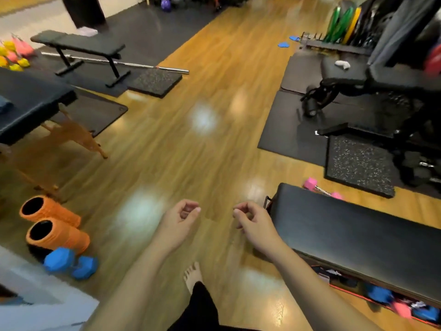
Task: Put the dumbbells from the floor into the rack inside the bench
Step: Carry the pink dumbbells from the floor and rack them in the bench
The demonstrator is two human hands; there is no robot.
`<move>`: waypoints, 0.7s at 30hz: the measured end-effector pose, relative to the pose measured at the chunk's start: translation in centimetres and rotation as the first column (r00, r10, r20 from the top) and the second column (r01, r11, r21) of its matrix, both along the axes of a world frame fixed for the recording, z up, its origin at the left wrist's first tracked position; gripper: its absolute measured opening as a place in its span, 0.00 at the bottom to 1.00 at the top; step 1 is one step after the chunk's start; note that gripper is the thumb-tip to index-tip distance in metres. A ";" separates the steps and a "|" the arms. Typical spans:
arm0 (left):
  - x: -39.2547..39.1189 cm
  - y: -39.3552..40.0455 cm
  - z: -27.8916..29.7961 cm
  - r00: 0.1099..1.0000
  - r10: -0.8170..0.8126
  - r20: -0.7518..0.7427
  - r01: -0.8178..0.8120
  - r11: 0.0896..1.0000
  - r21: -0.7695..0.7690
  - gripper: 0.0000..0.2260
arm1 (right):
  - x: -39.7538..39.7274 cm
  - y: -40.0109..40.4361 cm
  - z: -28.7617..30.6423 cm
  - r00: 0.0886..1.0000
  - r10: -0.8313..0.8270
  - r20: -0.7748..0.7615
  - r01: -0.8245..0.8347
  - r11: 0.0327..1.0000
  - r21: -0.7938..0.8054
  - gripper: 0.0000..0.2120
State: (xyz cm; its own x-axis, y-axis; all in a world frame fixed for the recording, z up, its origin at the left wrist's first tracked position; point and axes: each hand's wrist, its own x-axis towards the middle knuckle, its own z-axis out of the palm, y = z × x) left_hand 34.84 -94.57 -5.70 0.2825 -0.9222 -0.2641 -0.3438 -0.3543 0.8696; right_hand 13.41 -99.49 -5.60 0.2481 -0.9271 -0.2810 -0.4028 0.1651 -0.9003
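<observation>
**Q:** Nearest the lens, what shows?

**A:** Both bare forearms reach out over the wood floor [167, 144]. Left hand [177, 220] and right hand [251, 222] hang side by side, each with fingers loosely curled, thumb near the fingertips, holding nothing. One bare foot [192, 275] stands on the floor below them.

**Q:** Where is the counter?

**A:** Just right of the right hand. The counter [358, 235] has a black padded top, and the right forearm passes along its near edge. Under the top, a rack [386, 299] shows a blue dumbbell [379, 293] with a pink one [402, 309] and another blue one beside it, further right.

**Q:** And dumbbells on the floor?

**A:** Two. A pink dumbbell [310, 183] lies on the floor just behind the counter's far edge, partly hidden by it. A blue floor dumbbell [71, 262] sits well left of the counter, touching the nearer of two orange rollers [56, 232].

**Q:** Anything else around the counter?

**A:** A speckled mat [358, 163] lies beyond it, near the pink dumbbell. Far off to the counter's left stands a flat bench [78, 44] over a steel bar [133, 64]. A padded table [26, 101] on wooden legs stands left of the rollers' side.
</observation>
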 end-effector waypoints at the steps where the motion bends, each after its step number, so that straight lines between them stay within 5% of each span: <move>1: 1.0 -2.6 0.0 0.999 -0.035 0.002 0.035 0.999 0.010 0.03 | 0.6 -1.8 0.3 0.999 -0.048 -0.004 0.048 0.999 0.004 0.03; 9: 3.1 -22.0 1.3 0.915 -0.403 -0.032 0.403 0.915 0.008 0.01 | 2.8 -12.5 0.4 0.910 -0.415 0.012 0.415 0.910 -0.009 0.08; 13: 2.4 -30.7 1.1 0.831 -0.557 -0.005 0.557 0.831 0.003 0.01 | 2.9 -17.7 -1.3 0.855 -0.519 -0.012 0.519 0.855 -0.007 0.02; 21: 0.6 -44.6 -1.2 0.744 -0.666 -0.054 0.668 0.737 0.107 0.04 | 2.2 -31.4 -4.1 0.749 -0.660 -0.057 0.662 0.743 0.100 0.02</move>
